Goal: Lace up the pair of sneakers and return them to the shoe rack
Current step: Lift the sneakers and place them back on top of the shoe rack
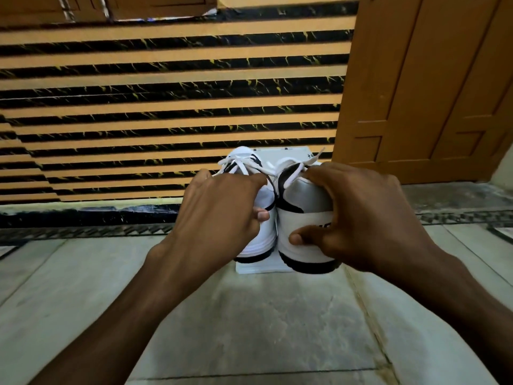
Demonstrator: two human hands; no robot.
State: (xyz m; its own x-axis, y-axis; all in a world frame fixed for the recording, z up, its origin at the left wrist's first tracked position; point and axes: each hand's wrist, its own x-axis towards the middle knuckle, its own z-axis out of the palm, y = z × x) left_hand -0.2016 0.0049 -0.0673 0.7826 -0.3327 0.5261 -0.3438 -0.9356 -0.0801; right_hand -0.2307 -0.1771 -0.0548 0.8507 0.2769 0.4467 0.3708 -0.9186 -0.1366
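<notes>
Two white sneakers with black trim and soles stand side by side, heels toward me, on a white box (288, 154) on the floor. My left hand (219, 212) grips the heel of the left sneaker (263, 240), fingers over its collar and thumb on the back. The right sneaker (302, 212) is held the same way by my right hand (361, 215), thumb pressed low on the heel. White laces (241, 162) are threaded and lie loosely over both tongues.
A staircase (166, 107) with orange treads and black marbled risers rises straight ahead. A brown wooden door (422, 87) stands at the right. Pale stone floor tiles (263, 323) spread below my forearms.
</notes>
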